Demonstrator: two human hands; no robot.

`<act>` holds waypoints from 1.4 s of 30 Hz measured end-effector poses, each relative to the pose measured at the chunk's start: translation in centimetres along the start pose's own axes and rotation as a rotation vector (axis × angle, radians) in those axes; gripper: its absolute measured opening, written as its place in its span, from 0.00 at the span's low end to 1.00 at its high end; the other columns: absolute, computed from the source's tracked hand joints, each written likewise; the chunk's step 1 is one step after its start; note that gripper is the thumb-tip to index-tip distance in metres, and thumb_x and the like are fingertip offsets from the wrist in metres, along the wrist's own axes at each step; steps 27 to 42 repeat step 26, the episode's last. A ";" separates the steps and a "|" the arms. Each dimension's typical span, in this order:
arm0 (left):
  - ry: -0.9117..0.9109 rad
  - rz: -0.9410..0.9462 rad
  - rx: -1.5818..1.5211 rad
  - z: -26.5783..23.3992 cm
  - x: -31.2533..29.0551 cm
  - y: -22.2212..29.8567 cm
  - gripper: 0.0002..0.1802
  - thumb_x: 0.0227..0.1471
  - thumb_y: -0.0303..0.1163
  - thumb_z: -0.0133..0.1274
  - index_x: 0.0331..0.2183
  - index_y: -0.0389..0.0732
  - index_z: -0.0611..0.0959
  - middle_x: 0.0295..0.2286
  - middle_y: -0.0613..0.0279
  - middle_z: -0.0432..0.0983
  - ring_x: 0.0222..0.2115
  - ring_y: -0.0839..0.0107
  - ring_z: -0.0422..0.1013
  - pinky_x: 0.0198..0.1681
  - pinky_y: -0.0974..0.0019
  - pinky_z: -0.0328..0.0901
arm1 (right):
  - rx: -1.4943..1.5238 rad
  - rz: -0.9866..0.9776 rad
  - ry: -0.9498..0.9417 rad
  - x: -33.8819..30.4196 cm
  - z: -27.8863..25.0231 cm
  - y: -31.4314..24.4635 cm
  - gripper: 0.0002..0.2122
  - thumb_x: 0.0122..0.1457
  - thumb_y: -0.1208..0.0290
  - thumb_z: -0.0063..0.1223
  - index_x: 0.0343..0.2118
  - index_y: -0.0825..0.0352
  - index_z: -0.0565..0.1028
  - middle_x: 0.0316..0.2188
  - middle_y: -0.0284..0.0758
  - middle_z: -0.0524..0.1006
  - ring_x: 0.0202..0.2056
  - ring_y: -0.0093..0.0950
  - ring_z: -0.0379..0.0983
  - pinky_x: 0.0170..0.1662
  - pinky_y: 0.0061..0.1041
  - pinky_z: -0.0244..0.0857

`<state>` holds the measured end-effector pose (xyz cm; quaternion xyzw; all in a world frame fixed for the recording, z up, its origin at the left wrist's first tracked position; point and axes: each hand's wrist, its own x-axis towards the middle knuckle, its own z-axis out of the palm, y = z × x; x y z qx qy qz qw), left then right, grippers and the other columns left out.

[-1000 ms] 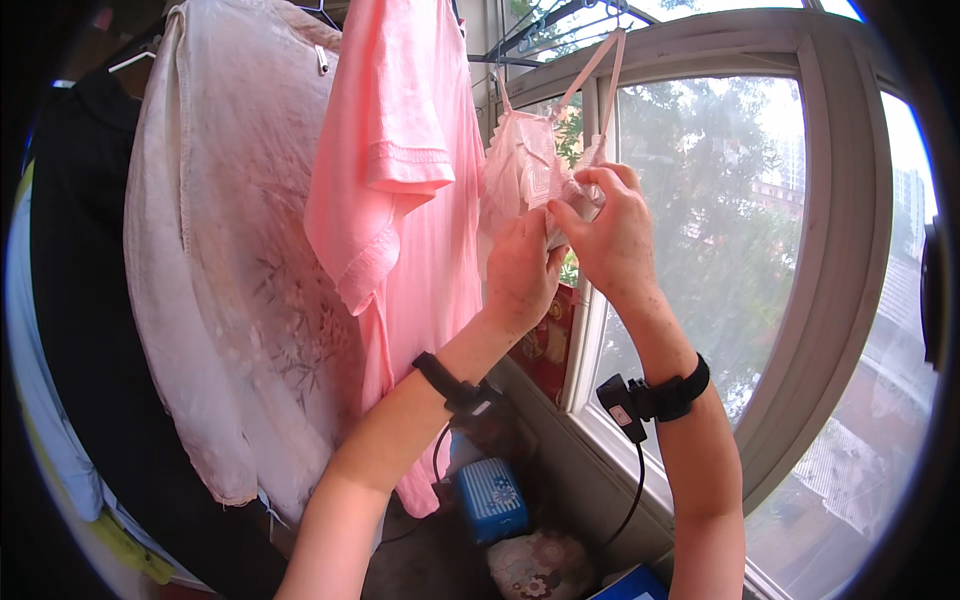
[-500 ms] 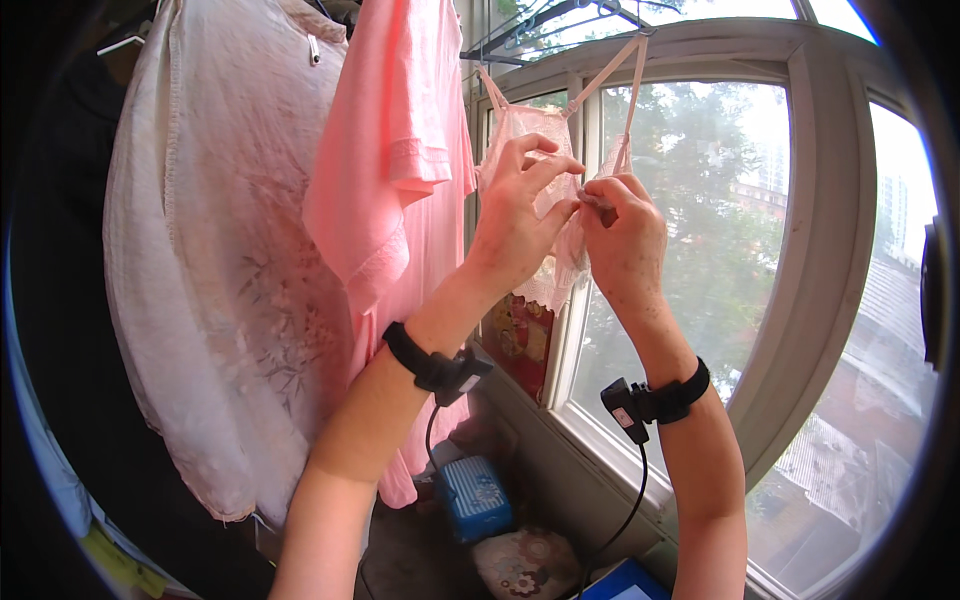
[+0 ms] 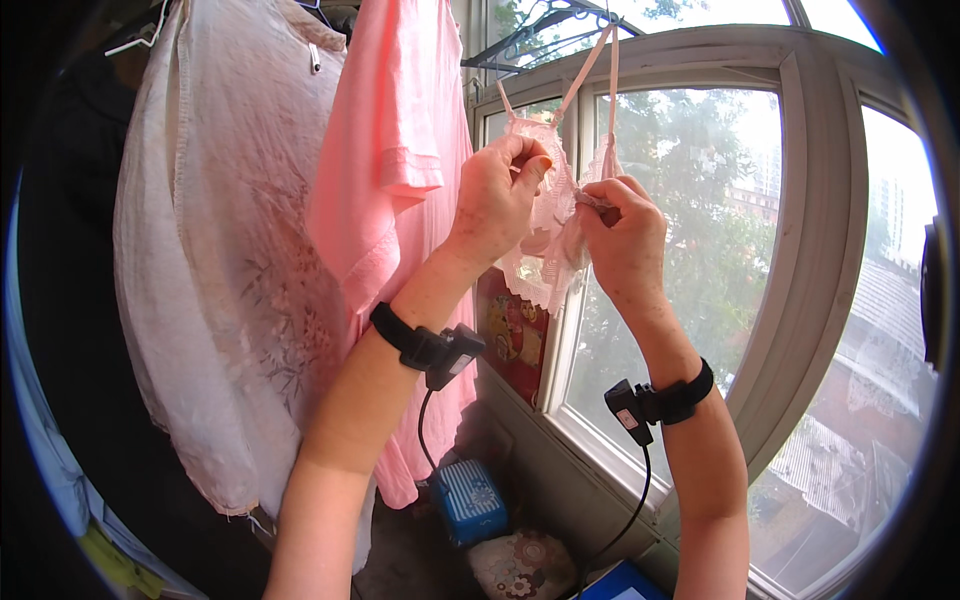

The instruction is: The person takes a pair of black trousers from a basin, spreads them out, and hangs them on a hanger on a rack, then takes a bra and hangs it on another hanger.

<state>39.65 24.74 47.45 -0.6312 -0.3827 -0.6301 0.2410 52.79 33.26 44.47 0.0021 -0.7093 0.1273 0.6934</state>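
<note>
A pale pink lace undergarment (image 3: 541, 270) hangs by thin straps in front of the window, its lower edge scalloped. My right hand (image 3: 628, 228) is closed in a pinch on a bunched bit of its lace at the right side. Over the lace's upper left part, my left hand (image 3: 498, 195) is closed, thumb against curled fingers. Whatever lies between those fingertips, if anything, is hidden. Each wrist wears a black strap with a small black device and a cable.
A pink garment (image 3: 400, 210) and a long pale floral garment (image 3: 225, 250) hang at the left. Framed window panes (image 3: 690, 230) fill the right. Dark hangers (image 3: 535, 35) are overhead. Below lie a blue striped box (image 3: 472, 503) and a flower-patterned item (image 3: 522, 566).
My left hand has drawn back to the left, away from the right hand, and its spread fingers have closed. The right hand keeps its pinch. The lace's straps have shifted slightly left.
</note>
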 end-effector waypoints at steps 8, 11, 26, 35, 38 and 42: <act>-0.066 0.099 0.003 0.4 -0.5 1.2 0.09 0.49 0.22 0.57 0.36 0.36 0.79 0.25 0.67 0.73 0.25 0.79 0.70 0.31 0.75 0.68 | 0.043 0.014 -0.014 0.1 -0.3 -0.2 0.05 0.49 0.82 0.55 0.30 0.72 0.77 0.27 0.37 0.74 0.27 0.30 0.75 0.33 0.24 0.68; -0.142 0.190 0.088 0.4 -0.7 1.8 0.13 0.46 0.20 0.59 0.37 0.38 0.80 0.26 0.65 0.75 0.26 0.76 0.71 0.32 0.74 0.68 | 0.099 0.014 -0.020 0.1 -0.3 0.0 0.05 0.50 0.82 0.55 0.31 0.73 0.77 0.28 0.37 0.74 0.27 0.29 0.76 0.33 0.23 0.68; -0.121 -0.067 -0.040 -0.7 0.0 1.5 0.06 0.56 0.25 0.51 0.36 0.35 0.78 0.23 0.65 0.77 0.23 0.79 0.72 0.26 0.76 0.67 | 0.105 0.059 -0.135 1.6 -0.6 -1.6 0.05 0.51 0.77 0.58 0.30 0.72 0.78 0.27 0.36 0.76 0.24 0.24 0.74 0.31 0.22 0.65; -0.121 -0.067 -0.040 -0.7 0.0 1.5 0.06 0.56 0.25 0.51 0.36 0.35 0.78 0.23 0.65 0.77 0.23 0.79 0.72 0.26 0.76 0.67 | 0.105 0.059 -0.135 1.6 -0.6 -1.6 0.05 0.51 0.77 0.58 0.30 0.72 0.78 0.27 0.36 0.76 0.24 0.24 0.74 0.31 0.22 0.65; -0.121 -0.067 -0.040 -0.7 0.0 1.5 0.06 0.56 0.25 0.51 0.36 0.35 0.78 0.23 0.65 0.77 0.23 0.79 0.72 0.26 0.76 0.67 | 0.105 0.059 -0.135 1.6 -0.6 -1.6 0.05 0.51 0.77 0.58 0.30 0.72 0.78 0.27 0.36 0.76 0.24 0.24 0.74 0.31 0.22 0.65; -0.121 -0.067 -0.040 -0.7 0.0 1.5 0.06 0.56 0.25 0.51 0.36 0.35 0.78 0.23 0.65 0.77 0.23 0.79 0.72 0.26 0.76 0.67 | 0.105 0.059 -0.135 1.6 -0.6 -1.6 0.05 0.51 0.77 0.58 0.30 0.72 0.78 0.27 0.36 0.76 0.24 0.24 0.74 0.31 0.22 0.65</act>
